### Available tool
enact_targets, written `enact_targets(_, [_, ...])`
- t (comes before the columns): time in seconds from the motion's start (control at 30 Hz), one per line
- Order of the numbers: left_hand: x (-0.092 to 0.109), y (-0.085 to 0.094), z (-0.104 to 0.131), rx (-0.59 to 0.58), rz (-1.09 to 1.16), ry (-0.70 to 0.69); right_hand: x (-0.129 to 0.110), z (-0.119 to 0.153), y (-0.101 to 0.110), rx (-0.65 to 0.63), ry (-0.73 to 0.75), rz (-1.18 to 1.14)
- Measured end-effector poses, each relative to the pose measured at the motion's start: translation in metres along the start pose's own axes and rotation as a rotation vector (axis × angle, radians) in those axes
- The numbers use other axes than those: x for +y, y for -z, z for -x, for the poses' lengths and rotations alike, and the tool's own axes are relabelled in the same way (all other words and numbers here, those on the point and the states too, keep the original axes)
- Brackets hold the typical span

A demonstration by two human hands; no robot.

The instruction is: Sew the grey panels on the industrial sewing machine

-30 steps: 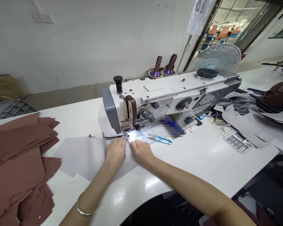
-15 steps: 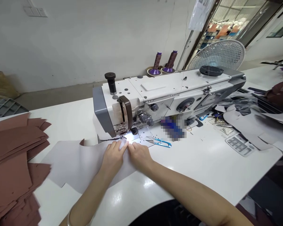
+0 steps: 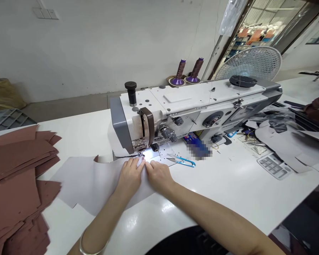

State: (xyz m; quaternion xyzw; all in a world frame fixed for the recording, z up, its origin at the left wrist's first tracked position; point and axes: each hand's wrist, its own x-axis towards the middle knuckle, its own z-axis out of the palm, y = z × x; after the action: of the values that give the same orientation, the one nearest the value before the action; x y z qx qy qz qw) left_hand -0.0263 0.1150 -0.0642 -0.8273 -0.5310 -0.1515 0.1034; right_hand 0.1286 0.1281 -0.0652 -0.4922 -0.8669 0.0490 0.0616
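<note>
- Left hand (image 3: 130, 175), right hand (image 3: 159, 175): fingers bent on the pale sheet (image 3: 82, 179); we cannot tell whether either grips.
- Ideally, we press it flat, fingertips clear of the presser foot (image 3: 140, 154).

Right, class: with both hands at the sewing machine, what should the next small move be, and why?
Perhaps a short, slow push of the pale sheet away from the body. The left hand and right hand lie on it side by side, fingertips close to the lit patch under the sewing machine, so a long push looks riskier.
</note>
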Motion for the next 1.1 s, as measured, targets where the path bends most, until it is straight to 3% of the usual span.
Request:
enact_targets(0.2, [-0.0006, -0.0019, 0.0014, 0.049, 0.055, -0.026, -0.0013, -0.0022, 0.0007, 0.000, 0.009, 0.011])
enact_targets(0.83, [-0.0024, -0.0069, -0.0002, -0.010, 0.064, 0.112, -0.0032, -0.0066, -0.0026, 0.042, 0.045, 0.063])
enact_targets(1.1, [-0.0042, -0.0092, -0.0036, 0.065, 0.035, 0.065, -0.0048, -0.0091, 0.0015, 0.049, 0.017, 0.082])
